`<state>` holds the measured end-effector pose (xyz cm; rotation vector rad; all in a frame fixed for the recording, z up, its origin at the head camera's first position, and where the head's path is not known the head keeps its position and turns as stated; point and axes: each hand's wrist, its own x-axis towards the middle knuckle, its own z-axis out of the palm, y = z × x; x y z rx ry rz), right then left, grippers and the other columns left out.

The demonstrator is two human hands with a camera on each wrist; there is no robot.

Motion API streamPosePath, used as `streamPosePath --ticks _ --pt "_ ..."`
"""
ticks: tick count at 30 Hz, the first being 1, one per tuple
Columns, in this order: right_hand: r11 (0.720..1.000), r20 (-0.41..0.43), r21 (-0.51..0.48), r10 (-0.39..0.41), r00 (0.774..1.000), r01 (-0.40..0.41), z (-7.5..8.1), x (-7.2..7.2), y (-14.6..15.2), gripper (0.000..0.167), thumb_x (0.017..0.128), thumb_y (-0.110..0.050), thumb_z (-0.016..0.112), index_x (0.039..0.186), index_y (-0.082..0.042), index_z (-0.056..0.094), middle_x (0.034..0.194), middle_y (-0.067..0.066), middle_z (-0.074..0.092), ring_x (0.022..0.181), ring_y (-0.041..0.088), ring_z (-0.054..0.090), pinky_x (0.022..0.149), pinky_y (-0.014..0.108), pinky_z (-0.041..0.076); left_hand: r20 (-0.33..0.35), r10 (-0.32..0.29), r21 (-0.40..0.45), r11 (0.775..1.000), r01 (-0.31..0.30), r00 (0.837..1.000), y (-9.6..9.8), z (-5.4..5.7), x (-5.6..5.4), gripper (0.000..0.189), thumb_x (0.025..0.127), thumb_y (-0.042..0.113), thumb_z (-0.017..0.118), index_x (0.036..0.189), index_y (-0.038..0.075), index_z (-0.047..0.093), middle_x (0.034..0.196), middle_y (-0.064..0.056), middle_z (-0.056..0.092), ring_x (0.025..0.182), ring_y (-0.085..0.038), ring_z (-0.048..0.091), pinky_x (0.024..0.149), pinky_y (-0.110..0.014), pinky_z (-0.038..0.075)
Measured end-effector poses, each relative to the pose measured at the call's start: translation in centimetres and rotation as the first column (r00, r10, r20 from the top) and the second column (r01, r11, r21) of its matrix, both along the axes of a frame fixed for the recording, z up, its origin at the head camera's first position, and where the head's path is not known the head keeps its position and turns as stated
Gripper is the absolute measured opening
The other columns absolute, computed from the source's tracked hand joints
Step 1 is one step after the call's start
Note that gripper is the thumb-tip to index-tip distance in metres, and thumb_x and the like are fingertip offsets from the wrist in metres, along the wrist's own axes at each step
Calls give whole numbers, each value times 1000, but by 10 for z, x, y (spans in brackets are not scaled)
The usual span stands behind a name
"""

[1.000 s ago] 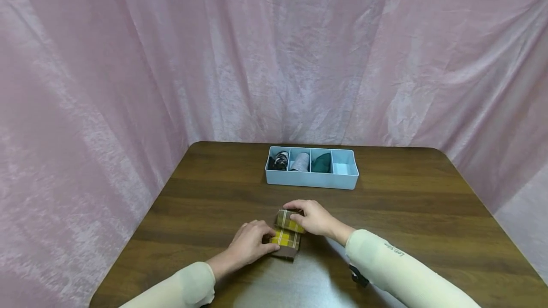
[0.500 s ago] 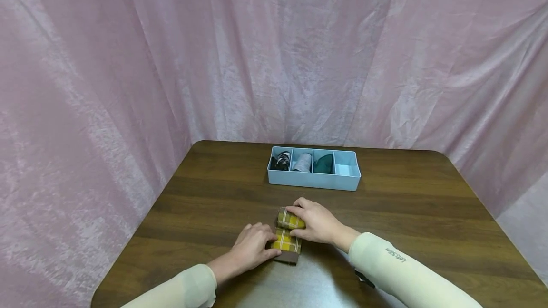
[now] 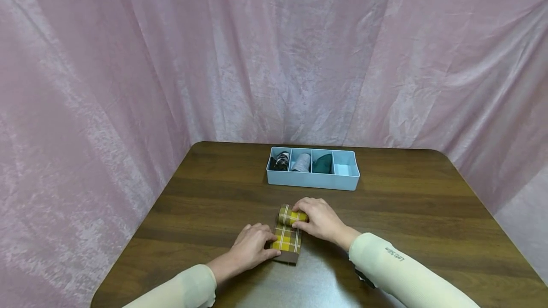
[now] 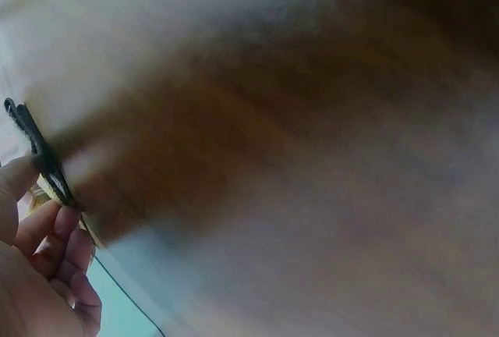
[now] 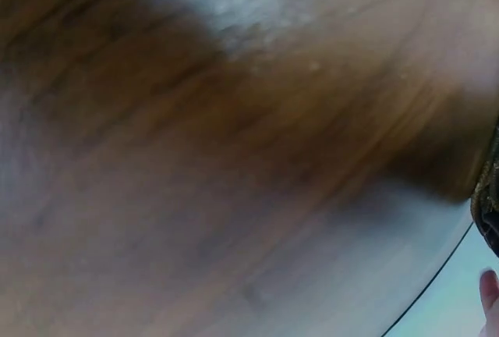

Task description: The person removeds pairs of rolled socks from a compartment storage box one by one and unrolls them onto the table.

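A yellow-and-brown plaid cloth lies on the table as a flat strip, its near end a plain brown band. At its far end the cloth forms a roll. My right hand holds this roll at its right end, fingers over the far side and thumb on the near side. My left hand rests at the strip's left edge, fingertips and thumb touching it. In the left wrist view the cloth's layered dark edge meets the thumb and fingertips. The right wrist view catches only a dark bit of cloth and a fingertip.
Behind the cloth stands a light blue divided box. Its compartments hold a black-and-white patterned bundle, a grey roll and a dark green bundle; the rightmost shows its bare floor. Pink curtains hang beyond the brown wooden table.
My right hand has shifted its hold on the roll and moved slightly away from me, so more of the flat strip shows. My left hand has stayed nearly in place.
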<state>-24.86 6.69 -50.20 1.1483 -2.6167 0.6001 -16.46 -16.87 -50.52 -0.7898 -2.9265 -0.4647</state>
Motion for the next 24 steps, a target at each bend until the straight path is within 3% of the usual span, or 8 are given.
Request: streamPosePath --ticks 5,8,13,17,24 --pt "999 -127 24 -26 992 29 -2 -2 2 33 83 -42 79 106 -19 76 101 -2 58 96 19 54 92 44 41 -6 -5 -3 1000 5 1000 0 0 -1 35 83 41 79 104 13 78 95 7 67 90 -11 59 84 -44 46" --pt "999 -161 12 -42 986 45 -2 -2 2 33 83 -42 79 105 -18 72 97 -5 62 94 18 57 93 45 39 -8 -7 -1 1000 7 1000 0 -1 -1 35 83 41 79 104 13 78 95 7 67 90 -11 59 82 -42 46" --pt "997 -144 2 -81 986 82 -3 -3 4 25 87 -39 76 98 -19 67 99 -5 64 96 18 60 95 45 40 -5 -7 -1 1000 7 1000 0 -1 0 35 83 41 79 105 14 78 95 8 67 89 -10 58 81 -39 46" --pt "995 -162 47 -80 984 88 -3 -4 7 30 85 -43 77 102 -19 69 104 -2 64 102 20 60 97 46 40 -7 -7 -9 1000 7 1000 0 0 0 36 83 41 79 106 13 78 96 7 65 90 -10 57 79 -36 45" --pt "995 -213 33 -88 973 98 -7 -11 10 33 86 -31 78 112 -13 73 108 4 61 104 25 57 94 47 42 -19 -9 -11 1000 9 1000 -1 -3 0 38 85 45 77 107 13 78 120 1 64 109 -18 56 93 -44 45"
